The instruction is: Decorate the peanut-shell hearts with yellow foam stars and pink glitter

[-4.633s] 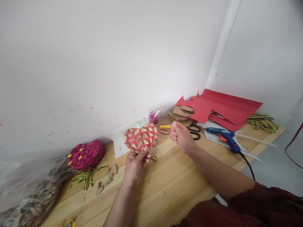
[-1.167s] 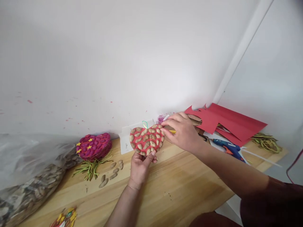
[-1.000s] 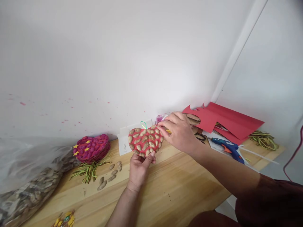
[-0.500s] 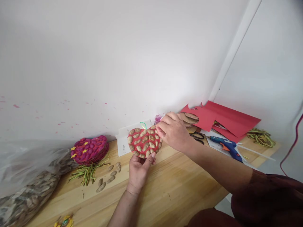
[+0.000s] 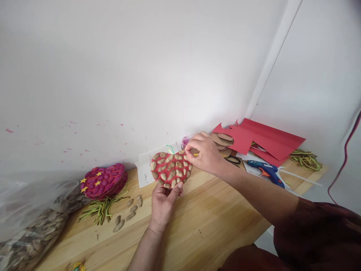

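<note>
My left hand (image 5: 163, 201) grips the lower edge of a red heart-shaped card (image 5: 170, 170) covered with several peanut shells, holding it up above the wooden table (image 5: 208, 222). A small green loop sticks out of the card's top. My right hand (image 5: 205, 154) is at the card's upper right edge, fingers pinched together against it. What the fingertips pinch is too small to make out. A yellow strip (image 5: 195, 154) shows just behind that hand.
A purple shell heart with yellow stars (image 5: 103, 180) and green strips lies at left, with loose peanut shells (image 5: 126, 216) and a clear bag of shells (image 5: 31, 226). Right: red paper (image 5: 262, 139), scissors (image 5: 232, 159), blue glue gun (image 5: 266, 171), purple cup (image 5: 185, 141), white paper (image 5: 143, 169).
My right hand came from the right, where it was held closed in the air, to the card's upper right edge and now pinches there. The left hand keeps holding the card.
</note>
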{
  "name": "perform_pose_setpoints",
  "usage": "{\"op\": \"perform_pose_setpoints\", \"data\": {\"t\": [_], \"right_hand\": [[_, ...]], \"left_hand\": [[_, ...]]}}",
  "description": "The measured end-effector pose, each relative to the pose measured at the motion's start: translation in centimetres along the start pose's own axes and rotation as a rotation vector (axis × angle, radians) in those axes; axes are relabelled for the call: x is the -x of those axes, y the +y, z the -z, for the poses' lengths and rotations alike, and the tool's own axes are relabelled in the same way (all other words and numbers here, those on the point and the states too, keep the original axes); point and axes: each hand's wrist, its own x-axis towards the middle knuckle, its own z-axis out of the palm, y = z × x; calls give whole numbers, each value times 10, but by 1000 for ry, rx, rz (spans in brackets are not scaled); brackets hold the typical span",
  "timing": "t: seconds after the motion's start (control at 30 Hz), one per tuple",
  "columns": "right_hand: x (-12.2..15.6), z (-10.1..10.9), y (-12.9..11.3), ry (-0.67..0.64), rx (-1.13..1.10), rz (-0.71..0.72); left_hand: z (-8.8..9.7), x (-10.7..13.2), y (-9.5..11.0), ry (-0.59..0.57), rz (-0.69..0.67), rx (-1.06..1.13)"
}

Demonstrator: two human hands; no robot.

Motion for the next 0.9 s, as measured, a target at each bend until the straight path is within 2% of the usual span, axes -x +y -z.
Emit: {"op": "perform_pose_setpoints", "data": {"t": [0.1, 0.2, 0.3, 0.43, 0.9], "right_hand": [[-1, 1, 2, 9, -84, -50], [-1, 6, 5, -37, -136, -74], [1, 12, 8, -78, -126, -65], [6, 13, 8, -35, -75, -63], [8, 10, 3, 2, 67, 140]], "left_hand": [[0, 0, 0, 1, 23, 8], [1, 0, 0, -2, 41, 7], [1, -1, -1, 1, 54, 4], [1, -1, -2, 4, 45, 22], [0, 0, 0, -18, 5, 1]]}}
